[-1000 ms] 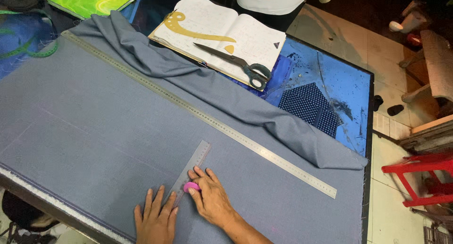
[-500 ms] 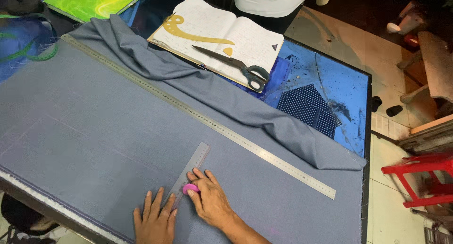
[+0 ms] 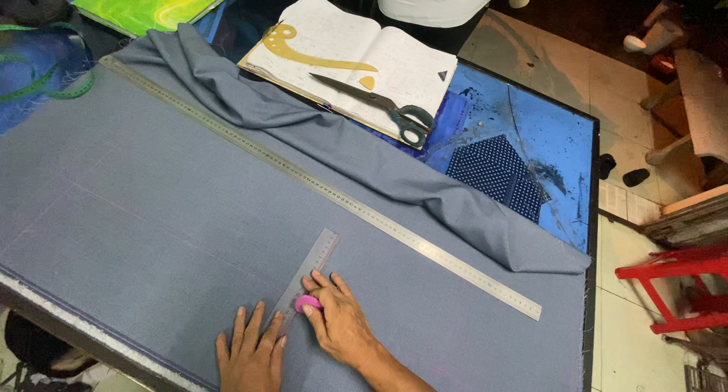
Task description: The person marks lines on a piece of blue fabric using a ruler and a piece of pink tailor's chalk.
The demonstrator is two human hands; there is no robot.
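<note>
Grey fabric (image 3: pixel 152 210) lies spread over the table. My left hand (image 3: pixel 250 354) rests flat, fingers apart, on the near end of a short metal ruler (image 3: pixel 311 274) that lies on the cloth. My right hand (image 3: pixel 341 324) pinches a pink piece of tailor's chalk (image 3: pixel 307 303) against the ruler's right edge. A long steel ruler (image 3: pixel 326 187) runs diagonally across the fabric from far left to near right.
An open notebook (image 3: pixel 402 66) with a yellow curve template (image 3: pixel 303 51) and scissors (image 3: pixel 379 104) lies at the back. A dotted dark cloth (image 3: pixel 493 172) sits on the blue table top (image 3: pixel 531 127). Green tape measure (image 3: pixel 45 89) far left. A person stands behind; red stool (image 3: pixel 675 286) right.
My hands and the chalk stay at the short ruler; only the camera view has shifted slightly.
</note>
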